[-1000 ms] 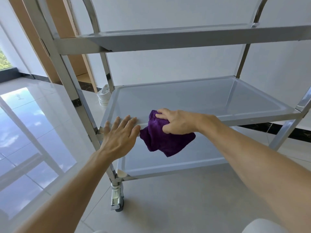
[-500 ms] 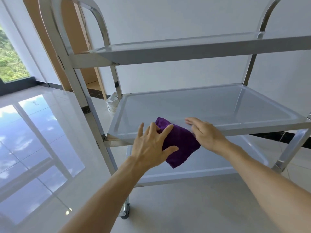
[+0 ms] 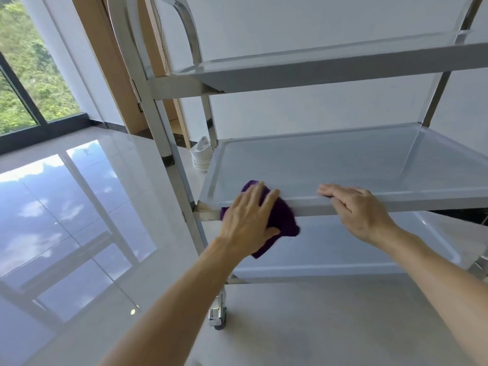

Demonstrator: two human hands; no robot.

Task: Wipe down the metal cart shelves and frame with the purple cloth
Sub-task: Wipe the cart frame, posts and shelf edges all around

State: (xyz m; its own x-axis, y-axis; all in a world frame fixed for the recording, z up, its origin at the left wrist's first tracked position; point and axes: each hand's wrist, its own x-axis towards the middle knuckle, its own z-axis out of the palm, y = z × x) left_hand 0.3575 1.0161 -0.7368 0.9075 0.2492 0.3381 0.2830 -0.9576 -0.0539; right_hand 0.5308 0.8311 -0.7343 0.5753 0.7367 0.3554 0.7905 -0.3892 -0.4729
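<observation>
Cart (image 3: 343, 204) brushed metal; cloth (image 3: 284, 220) plush; floor (image 3: 66, 207) glossy.

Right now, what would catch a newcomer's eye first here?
The purple cloth stands out, pressed by the left hand on the front left edge of the metal cart's middle shelf. The right hand rests on that rim. At left, the glossy floor mirrors the window.
</observation>
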